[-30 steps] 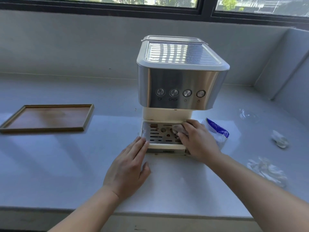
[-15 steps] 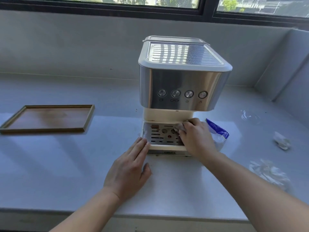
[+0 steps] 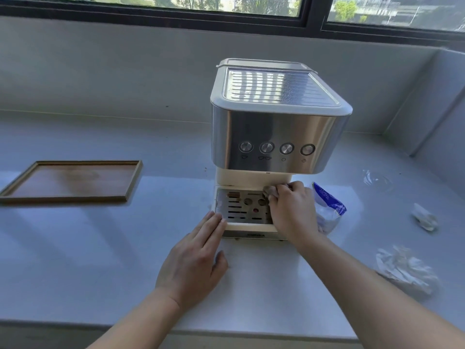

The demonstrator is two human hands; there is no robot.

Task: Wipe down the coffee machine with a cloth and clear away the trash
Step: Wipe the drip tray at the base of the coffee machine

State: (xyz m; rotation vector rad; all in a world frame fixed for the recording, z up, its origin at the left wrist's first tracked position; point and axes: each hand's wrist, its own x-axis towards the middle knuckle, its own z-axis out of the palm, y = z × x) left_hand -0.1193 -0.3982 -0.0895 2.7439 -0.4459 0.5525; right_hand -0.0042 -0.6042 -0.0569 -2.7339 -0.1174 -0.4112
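Right hand [image 3: 292, 210]: fingers curled round a small brownish cloth [image 3: 270, 191], pressing it on the drip grate's [image 3: 239, 206] back right corner.
Left hand [image 3: 196, 260]: fingers straight, together; tips touch the grate's front left corner, palm on the counter [image 3: 100, 248].
Coffee machine [image 3: 276, 132]: upright, mid-counter.
Trash: blue-and-white packet [image 3: 329, 205] just right of the base; crumpled papers [image 3: 405, 269] farther right.
Wooden tray [image 3: 73, 181]: well left.

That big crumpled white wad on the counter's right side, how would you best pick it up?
Probably from straight above, pinching the raised folds at the middle of the crumpled wad. It lies loose and low on the counter, with no handle or firm edge, and nothing stands over it.
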